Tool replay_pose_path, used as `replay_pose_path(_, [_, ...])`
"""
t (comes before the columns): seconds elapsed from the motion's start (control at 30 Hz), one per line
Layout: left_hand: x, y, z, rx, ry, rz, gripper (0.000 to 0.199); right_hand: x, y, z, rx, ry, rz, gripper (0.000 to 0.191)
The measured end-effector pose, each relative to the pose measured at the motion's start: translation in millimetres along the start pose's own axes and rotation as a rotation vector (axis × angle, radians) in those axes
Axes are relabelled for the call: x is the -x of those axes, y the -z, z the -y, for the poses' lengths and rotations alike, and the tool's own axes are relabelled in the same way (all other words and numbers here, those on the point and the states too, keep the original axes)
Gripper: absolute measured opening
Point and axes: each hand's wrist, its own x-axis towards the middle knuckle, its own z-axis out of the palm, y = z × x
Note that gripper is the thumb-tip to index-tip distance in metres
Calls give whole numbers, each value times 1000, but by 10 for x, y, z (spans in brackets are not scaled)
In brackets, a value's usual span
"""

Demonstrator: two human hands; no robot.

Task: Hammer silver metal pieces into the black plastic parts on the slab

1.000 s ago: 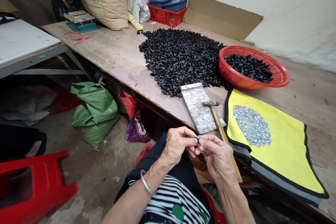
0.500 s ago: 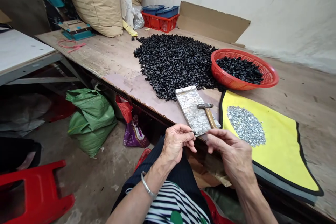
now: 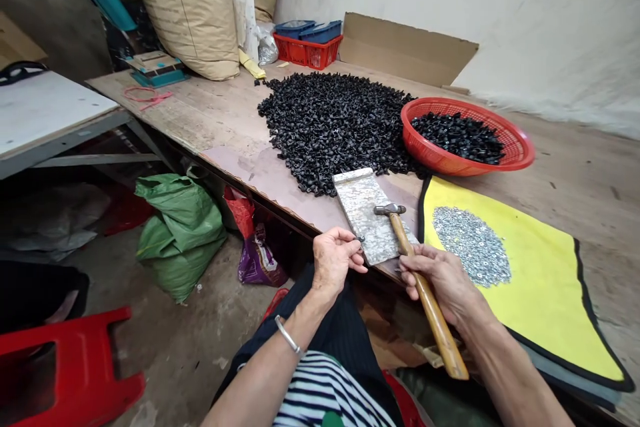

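So I'm counting one left hand (image 3: pixel 334 260), one right hand (image 3: pixel 440 278), one hammer (image 3: pixel 434 323), one metal plate (image 3: pixel 367 213), one red basket (image 3: pixel 420 147), two blue trays (image 3: pixel 307 31).

Workshop: plank workbench (image 3: pixel 210 121), hammer (image 3: pixel 429 300), paper sacks (image 3: pixel 185 7)

Soft, even daylight-like light fills the room, with no source in view. The wall (image 3: pixel 550 20) looks pale and flat, and shadow pools under the tabletop's (image 3: pixel 200 117) near edge. The washers (image 3: pixel 470 247) glint faintly, the hammer (image 3: pixel 434 320) looks sharp, and the wide lens stretches the stool (image 3: pixel 65 363) at the lower left corner
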Motion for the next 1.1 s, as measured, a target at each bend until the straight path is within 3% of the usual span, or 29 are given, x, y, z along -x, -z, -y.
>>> replay_pose_path(0.13, [-18, -28, 57, -45, -22, -40, 12, 115, 11, -29, -207, -107, 121, 29])
replay_pose_path(0.23, [-22, -47, 62, -53, -16, -74, 10, 236, 15, -108, -266, -94, 42, 29])
replay_pose_path(0.43, [-22, -44, 2, -86, 2, -71, 9, 495, 99, -218, 67, 271, -214, 33])
replay_pose_path(0.63, [-37, -43, -24, -109, 13, -62, 9, 508, 83, -269, 481, 405, -383, 33])
replay_pose_path(0.83, [-31, -50, -24, -118, 21, -74, 8, 439, -56, -378, 811, 560, -441, 38])
replay_pose_path(1.1, [-42, -35, 1, -114, 18, -63, 11, 527, -84, -305, 868, 814, -696, 37])
